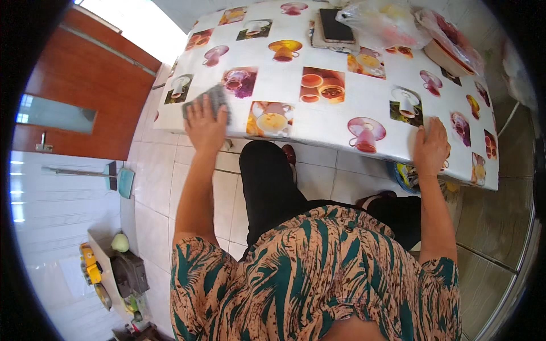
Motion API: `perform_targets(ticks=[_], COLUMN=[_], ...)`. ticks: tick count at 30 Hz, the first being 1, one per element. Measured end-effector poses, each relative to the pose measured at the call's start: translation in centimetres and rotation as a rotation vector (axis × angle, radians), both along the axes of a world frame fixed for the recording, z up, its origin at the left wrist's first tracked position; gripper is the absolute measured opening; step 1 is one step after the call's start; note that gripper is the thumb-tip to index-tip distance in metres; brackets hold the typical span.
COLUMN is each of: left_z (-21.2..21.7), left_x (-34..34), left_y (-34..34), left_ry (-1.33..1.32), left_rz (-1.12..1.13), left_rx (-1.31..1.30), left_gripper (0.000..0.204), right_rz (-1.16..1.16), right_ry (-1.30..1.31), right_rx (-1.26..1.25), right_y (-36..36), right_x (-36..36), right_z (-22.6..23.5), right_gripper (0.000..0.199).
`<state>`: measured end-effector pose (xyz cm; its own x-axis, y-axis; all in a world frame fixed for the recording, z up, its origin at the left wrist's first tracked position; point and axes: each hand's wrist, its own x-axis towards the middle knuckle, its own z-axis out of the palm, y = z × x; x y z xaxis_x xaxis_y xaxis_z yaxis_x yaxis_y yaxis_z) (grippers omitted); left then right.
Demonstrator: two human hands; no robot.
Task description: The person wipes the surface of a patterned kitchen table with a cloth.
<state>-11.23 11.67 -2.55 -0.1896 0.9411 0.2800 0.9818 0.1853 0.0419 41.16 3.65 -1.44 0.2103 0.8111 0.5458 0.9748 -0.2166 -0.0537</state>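
Observation:
A grey cloth lies on the table near its left front corner. My left hand holds it down against the tabletop, palm down, with the fingers over it; part of the cloth is hidden under the hand. My right hand rests on the front edge towards the right, fingers stretched over the tablecloth and nothing seen in them. The white tablecloth carries printed pictures of cups, saucers and flowers.
Along the back right of the table are a dark flat object on folded cloth, a clear plastic bag and a bagged basket. An orange-brown door stands left, with a teal dustpan below it. A blue-rimmed bin sits under the table.

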Motion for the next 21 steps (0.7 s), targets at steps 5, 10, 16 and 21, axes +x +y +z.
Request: perform_targets(ticks=[5,10,16,21], left_z=[1.4,2.6,3.3,3.1], left_x=[13.4,25.4,30.8,24.5], left_y=[-2.6,-3.2,-4.3,-1.4], left_ry=[-0.041,-0.112,-0.274,-0.64], left_rz=[-0.415,-0.706,-0.864,-0.833], left_rx=[0.092,-0.002,-0.046,0.205], left_gripper=[0.067,0.068,0.068,0.067], right_rz=[0.015,0.047,0.173,0.342], right_ry=[0.029,0.095,0.252,0.494], right_rx=[0.065,0.192,0.23,0.197], right_y=[0.0,0.0,-0.4,-0.2], right_x=[-0.5,-1.1,-0.6,0.2], right_z=[0.3,0.5,1.2,1.7], right_gripper=[0.042,0.04,0.032,0.028])
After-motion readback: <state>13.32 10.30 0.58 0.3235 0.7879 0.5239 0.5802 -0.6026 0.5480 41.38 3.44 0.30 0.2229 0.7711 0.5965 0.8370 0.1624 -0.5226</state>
